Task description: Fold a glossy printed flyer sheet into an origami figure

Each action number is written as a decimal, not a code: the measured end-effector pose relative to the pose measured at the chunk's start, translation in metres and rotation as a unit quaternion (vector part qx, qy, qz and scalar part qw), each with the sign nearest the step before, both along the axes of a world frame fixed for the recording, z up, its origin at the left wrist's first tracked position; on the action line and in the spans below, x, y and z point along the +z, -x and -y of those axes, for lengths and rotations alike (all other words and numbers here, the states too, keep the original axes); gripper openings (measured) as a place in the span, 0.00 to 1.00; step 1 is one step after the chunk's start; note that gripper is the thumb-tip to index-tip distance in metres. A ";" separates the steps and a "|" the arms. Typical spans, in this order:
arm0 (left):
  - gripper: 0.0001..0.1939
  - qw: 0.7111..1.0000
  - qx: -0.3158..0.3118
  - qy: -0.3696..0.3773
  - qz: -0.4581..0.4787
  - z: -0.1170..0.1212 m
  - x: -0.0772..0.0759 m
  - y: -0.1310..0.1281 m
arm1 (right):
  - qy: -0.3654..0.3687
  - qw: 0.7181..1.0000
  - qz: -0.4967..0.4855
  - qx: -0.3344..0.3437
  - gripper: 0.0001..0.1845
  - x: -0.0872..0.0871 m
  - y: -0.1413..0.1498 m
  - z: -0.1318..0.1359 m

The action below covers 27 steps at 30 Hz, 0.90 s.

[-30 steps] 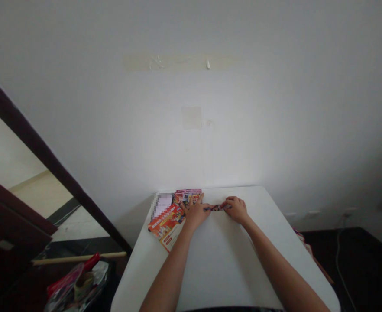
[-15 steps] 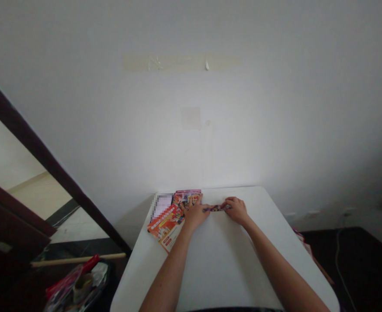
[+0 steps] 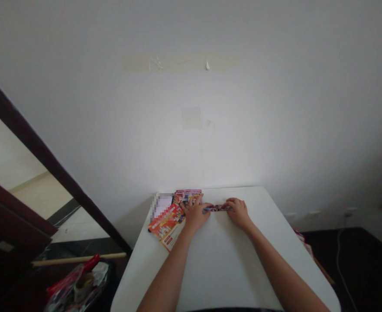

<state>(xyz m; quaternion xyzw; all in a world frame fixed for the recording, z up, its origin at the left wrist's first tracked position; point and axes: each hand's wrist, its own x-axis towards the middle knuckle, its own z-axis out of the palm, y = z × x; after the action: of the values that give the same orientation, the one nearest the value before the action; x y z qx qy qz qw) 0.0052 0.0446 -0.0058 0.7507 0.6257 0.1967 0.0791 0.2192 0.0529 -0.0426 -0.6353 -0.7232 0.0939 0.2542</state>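
On the far part of a white table (image 3: 223,260) my two hands meet over a narrow, folded strip of colourful printed paper (image 3: 216,208). My left hand (image 3: 195,213) lies on its left end with fingers spread, partly over a fanned pile of red and orange leaflets (image 3: 166,220). My right hand (image 3: 238,210) has its fingers curled down on the strip's right end, pressing or pinching it.
The table stands against a plain white wall (image 3: 191,108). A dark door frame (image 3: 44,151) slants at the left. On the floor at lower left lie a plastic bag (image 3: 77,286) with red items and a wooden stick (image 3: 77,259).
My right hand has slid slightly right along the strip. Otherwise the hands and leaflets stay nearly where they were.
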 end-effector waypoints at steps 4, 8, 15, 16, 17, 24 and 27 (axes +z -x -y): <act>0.18 1.000 -0.004 -0.011 0.008 0.000 -0.001 0.000 | -0.008 1.000 0.001 0.007 0.18 0.003 0.002 0.003; 0.15 1.000 -0.016 -0.015 0.018 0.001 -0.001 0.000 | -0.026 1.000 -0.005 0.008 0.13 0.005 0.005 0.009; 0.13 0.999 -0.025 -0.028 0.010 0.002 0.000 0.000 | -0.045 0.999 -0.004 0.013 0.10 0.005 0.005 0.013; 0.12 0.999 -0.032 -0.037 0.006 0.002 0.000 0.000 | -0.050 0.999 -0.001 0.014 0.10 0.004 0.005 0.012; 0.12 0.998 -0.037 -0.047 0.003 0.002 -0.001 0.000 | -0.056 0.998 0.001 0.014 0.10 0.003 0.004 0.012; 0.11 0.995 -0.058 -0.086 -0.002 0.001 -0.001 0.001 | -0.127 0.991 0.000 0.041 0.19 0.007 0.000 0.009; 0.10 0.993 -0.067 -0.101 0.002 0.002 -0.001 0.000 | -0.145 0.987 0.002 0.072 0.15 0.012 0.000 0.012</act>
<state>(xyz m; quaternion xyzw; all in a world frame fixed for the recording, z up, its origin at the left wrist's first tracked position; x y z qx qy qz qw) 0.0055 0.0430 -0.0067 0.7945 0.5507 0.2552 0.0169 0.2190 0.0411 -0.0308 -0.5380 -0.7737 0.0052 0.3346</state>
